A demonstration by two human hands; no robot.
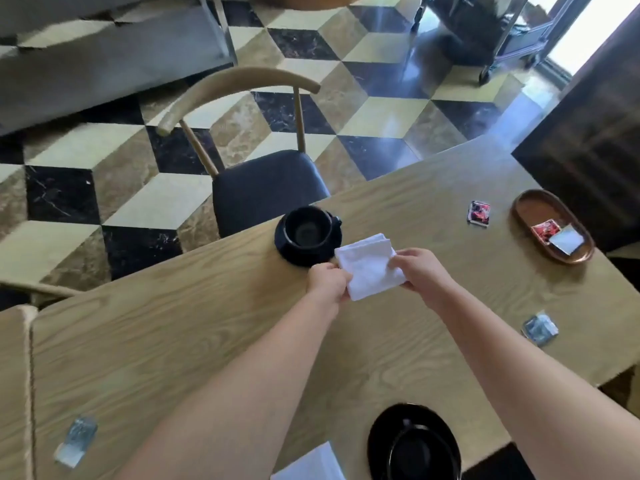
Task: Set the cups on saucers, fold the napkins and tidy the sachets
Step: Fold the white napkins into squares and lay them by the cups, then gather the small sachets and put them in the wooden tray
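- A folded white napkin (pixel 369 266) is pinched at opposite edges by the left hand (pixel 327 280) and right hand (pixel 417 268), fingers clamped on it.
- It is held just beside the black cup (pixel 306 230) on its saucer (pixel 287 251), over the worktop (pixel 173 327).

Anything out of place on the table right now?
Yes: three sachets lie loose on the table, one red beside the tray, one silver at right, one silver at near left. Two already sit in the tray.

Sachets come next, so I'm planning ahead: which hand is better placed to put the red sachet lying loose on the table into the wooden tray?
Right. The red sachet and wooden tray lie on the right hand's side; the left hand would have to cross over.
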